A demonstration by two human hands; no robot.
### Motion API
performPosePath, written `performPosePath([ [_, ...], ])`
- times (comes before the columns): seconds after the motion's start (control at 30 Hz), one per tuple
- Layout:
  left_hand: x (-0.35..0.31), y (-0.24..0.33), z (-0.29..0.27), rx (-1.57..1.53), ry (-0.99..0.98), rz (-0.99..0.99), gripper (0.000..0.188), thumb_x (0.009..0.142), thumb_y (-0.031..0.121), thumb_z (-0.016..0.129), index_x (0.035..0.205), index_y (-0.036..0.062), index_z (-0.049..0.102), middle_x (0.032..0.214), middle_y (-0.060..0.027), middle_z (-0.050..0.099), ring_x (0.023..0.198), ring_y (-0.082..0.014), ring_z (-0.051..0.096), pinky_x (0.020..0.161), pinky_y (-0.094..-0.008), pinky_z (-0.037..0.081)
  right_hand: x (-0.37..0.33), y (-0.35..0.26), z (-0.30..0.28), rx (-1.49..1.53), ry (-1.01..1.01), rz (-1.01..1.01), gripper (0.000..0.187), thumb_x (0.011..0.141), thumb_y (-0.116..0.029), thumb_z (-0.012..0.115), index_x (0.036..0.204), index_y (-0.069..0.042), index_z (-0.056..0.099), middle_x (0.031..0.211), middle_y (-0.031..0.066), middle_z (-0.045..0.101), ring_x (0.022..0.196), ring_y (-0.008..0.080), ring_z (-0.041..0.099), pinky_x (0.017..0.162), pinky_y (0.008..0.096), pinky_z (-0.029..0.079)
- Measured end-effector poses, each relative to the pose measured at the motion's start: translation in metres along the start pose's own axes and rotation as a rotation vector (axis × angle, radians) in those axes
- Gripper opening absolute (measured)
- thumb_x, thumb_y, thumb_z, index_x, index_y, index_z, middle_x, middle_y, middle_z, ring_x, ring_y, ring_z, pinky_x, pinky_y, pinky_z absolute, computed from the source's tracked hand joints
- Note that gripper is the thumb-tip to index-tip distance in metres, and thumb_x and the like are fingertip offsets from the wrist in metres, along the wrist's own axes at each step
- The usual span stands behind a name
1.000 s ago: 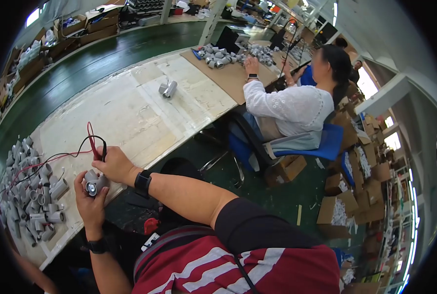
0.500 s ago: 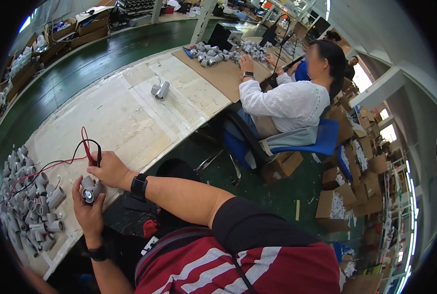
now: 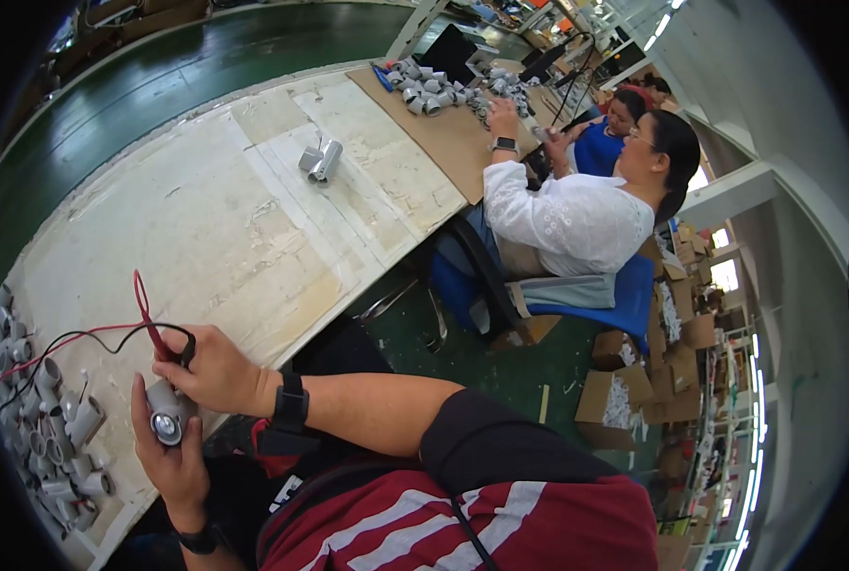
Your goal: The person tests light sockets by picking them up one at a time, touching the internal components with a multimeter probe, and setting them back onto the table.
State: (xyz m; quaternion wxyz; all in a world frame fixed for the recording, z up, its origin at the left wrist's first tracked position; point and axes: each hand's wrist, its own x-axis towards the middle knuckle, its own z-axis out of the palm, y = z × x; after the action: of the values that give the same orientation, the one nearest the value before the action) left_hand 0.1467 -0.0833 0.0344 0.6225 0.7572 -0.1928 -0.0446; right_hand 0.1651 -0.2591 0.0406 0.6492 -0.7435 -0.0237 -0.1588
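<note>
My left hand (image 3: 179,476) grips a small grey spotlight head (image 3: 166,411) at the table's near left edge, its round clear lens tilted up toward me. Right above it, my right hand (image 3: 217,369) is closed around a pair of test leads, one red (image 3: 141,297) and one black (image 3: 74,335). Their tips are hidden behind the fingers and the light, so contact cannot be made out. Both wires run left across a heap of similar grey light heads (image 3: 53,433). Another grey light (image 3: 323,162) lies by itself farther along the table.
The worn white tabletop (image 3: 196,219) slopes away to the upper right. On a brown board (image 3: 424,143) at its far end sits a second pile of grey lights (image 3: 426,88). A co-worker (image 3: 576,209) sits there on a blue chair (image 3: 634,295). Cardboard boxes (image 3: 610,404) stand right.
The view has shifted, bringing the table's far end lower in the picture. My hands stay together at the light, its lens now turned more toward me. The co-worker's hands have moved slightly.
</note>
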Motion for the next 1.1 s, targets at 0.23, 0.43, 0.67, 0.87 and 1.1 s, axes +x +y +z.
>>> performPosePath([
  [0.23, -0.002, -0.012, -0.004, 0.252, -0.045, 0.11, 0.076, 0.089, 0.001, 0.069, 0.157, -0.0024, 0.035, 0.144, -0.0243, 0.055, 0.125, -0.0351, 0.06, 0.106, -0.0405, 0.045, 0.0, 0.002, -0.001, -0.022, -0.014, 0.016, 0.011, 0.087, -0.006, 0.07, 0.09, 0.002, 0.061, 0.083, 0.0178, 0.063, 0.076, 0.0353, 0.061, 0.07, 0.0402, 0.05],
  [0.43, -0.001, -0.008, -0.003, 0.234, -0.006, 0.124, 0.075, 0.09, 0.004, 0.07, 0.155, -0.0071, 0.034, 0.14, -0.0297, 0.057, 0.122, -0.039, 0.063, 0.104, -0.0423, 0.047, 0.001, -0.001, 0.001, 0.01, -0.022, 0.031, 0.012, 0.087, -0.006, 0.069, 0.091, 0.002, 0.061, 0.083, 0.0182, 0.062, 0.077, 0.0374, 0.062, 0.071, 0.0414, 0.05],
  [0.67, 0.003, 0.001, 0.009, -0.045, 0.088, 0.062, 0.073, 0.095, 0.001, 0.064, 0.158, -0.0037, 0.028, 0.132, -0.0239, 0.061, 0.116, -0.0291, 0.064, 0.102, -0.0377, 0.048, -0.001, -0.002, 0.003, -0.047, 0.016, -0.029, 0.011, 0.09, -0.007, 0.069, 0.091, 0.002, 0.063, 0.079, 0.0142, 0.065, 0.07, 0.0271, 0.063, 0.066, 0.0366, 0.051],
  [0.87, 0.001, -0.01, 0.004, -0.162, 0.037, 0.061, 0.067, 0.099, 0.0, 0.061, 0.158, 0.0024, 0.029, 0.134, -0.0155, 0.057, 0.118, -0.0229, 0.06, 0.103, -0.0342, 0.048, -0.006, 0.001, 0.003, 0.109, -0.02, 0.055, 0.012, 0.089, -0.008, 0.068, 0.092, 0.002, 0.064, 0.075, 0.018, 0.067, 0.071, 0.0311, 0.068, 0.066, 0.0402, 0.053],
  [1.1, 0.002, -0.009, 0.005, -0.086, 0.079, 0.096, 0.063, 0.093, 0.003, 0.071, 0.148, 0.0015, 0.042, 0.125, -0.0143, 0.062, 0.109, -0.0203, 0.063, 0.095, -0.0332, 0.052, -0.008, 0.002, -0.002, -0.054, 0.045, -0.058, 0.016, 0.089, -0.013, 0.069, 0.092, 0.003, 0.066, 0.073, 0.0193, 0.068, 0.073, 0.0327, 0.071, 0.067, 0.0403, 0.054],
])
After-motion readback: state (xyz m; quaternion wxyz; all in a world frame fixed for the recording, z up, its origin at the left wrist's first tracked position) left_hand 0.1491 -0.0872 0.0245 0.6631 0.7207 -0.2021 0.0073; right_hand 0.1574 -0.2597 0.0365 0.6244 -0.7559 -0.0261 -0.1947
